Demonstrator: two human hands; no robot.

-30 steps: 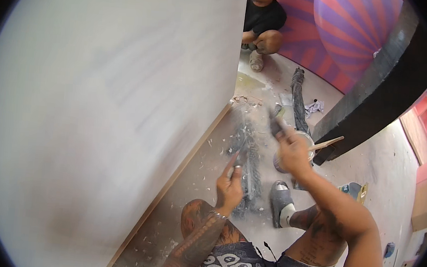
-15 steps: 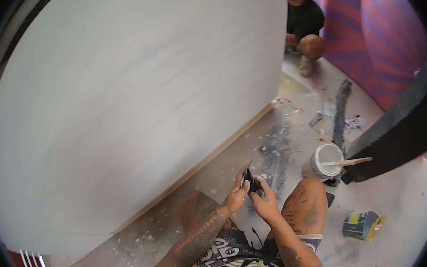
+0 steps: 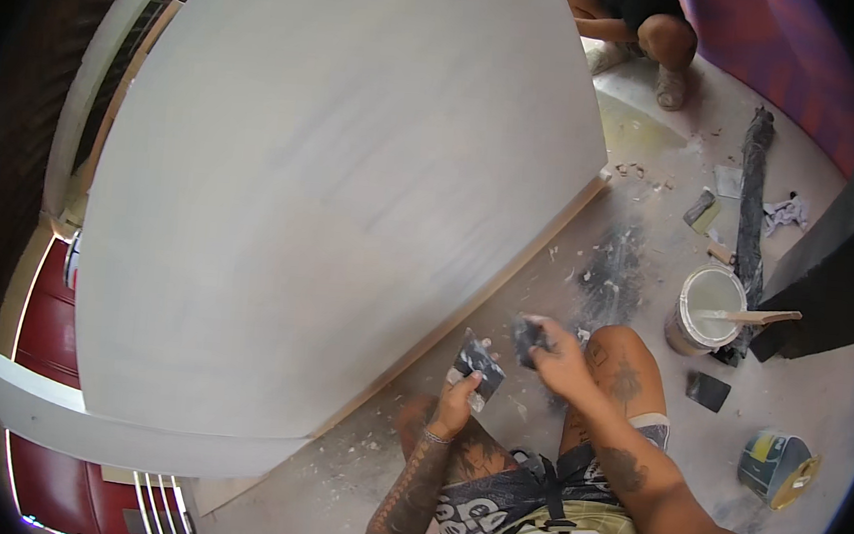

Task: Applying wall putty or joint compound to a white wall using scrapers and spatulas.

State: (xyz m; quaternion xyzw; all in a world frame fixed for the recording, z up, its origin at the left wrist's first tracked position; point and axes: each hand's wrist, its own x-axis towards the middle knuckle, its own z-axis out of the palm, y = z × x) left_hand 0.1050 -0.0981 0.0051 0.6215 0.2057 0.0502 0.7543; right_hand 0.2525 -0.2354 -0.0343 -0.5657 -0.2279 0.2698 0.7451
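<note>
My left hand grips a flat black putty spreader smeared with white paste, thumb across its face. Just to the right and apart from it, my right hand is closed around a second dark, flat piece; motion blurs it, and it looks like another spreader. Both hands are above my lap, close to the lower edge of a large white panel. Its surface carries faint grey streaks.
A bucket of pale paste with a wooden stick stands at the right. Near it lie a black flat plate, a cut-open container and a long dark roll. Another person squats beyond the panel.
My hands have drawn apart from where they met over the spreader. The right has moved off with a dark piece. The view has shifted left, showing more beyond the panel's left edge.
</note>
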